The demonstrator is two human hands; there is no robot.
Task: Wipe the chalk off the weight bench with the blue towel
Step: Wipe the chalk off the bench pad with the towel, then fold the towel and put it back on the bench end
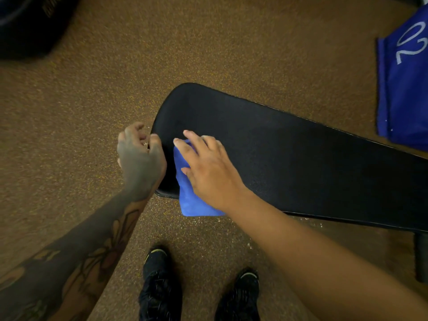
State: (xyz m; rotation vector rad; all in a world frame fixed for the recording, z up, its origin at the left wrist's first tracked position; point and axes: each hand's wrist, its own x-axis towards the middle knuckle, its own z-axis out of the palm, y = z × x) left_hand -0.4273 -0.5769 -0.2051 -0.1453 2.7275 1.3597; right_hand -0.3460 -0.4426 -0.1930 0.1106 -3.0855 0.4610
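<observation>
A speckled brown rubber floor [97, 93] fills the room under warm light, with a black object [30, 22] at the upper-left corner.

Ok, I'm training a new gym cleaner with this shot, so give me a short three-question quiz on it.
1. True or false: the right hand presses the towel flat on the bench.
2. Where is the left hand? A) on the towel B) at the bench's rounded end C) on the floor
3. Fill in: part of the towel hangs over the bench's near ____.

Key: 1 true; 2 B; 3 edge
</observation>
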